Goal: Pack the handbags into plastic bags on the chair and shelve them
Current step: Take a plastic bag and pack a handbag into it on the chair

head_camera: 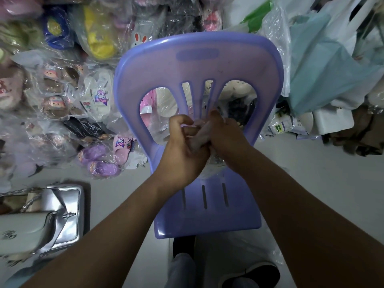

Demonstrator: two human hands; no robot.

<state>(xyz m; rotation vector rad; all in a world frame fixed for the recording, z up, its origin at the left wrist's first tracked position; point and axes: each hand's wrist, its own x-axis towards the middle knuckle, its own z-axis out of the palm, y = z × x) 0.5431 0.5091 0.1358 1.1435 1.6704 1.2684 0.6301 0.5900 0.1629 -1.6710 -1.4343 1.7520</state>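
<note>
A purple plastic chair [197, 63] stands in front of me. Over its seat, my left hand [182, 146] and my right hand [226, 140] are pressed together, both gripping a bunched piece of clear plastic bag [199, 136]. More crinkled clear plastic shows under my hands on the seat. What the bag holds is hidden by my fingers. On the floor at the lower left lie a silver handbag [66, 213] with a chain strap and a white handbag [22, 229] overlapping it.
Piles of slippers wrapped in clear plastic [62, 96] fill the floor to the left and behind the chair. Pale blue and white plastic bags [324, 65] heap up at the right. My shoes [249, 273] show below the chair's front edge on the pale floor.
</note>
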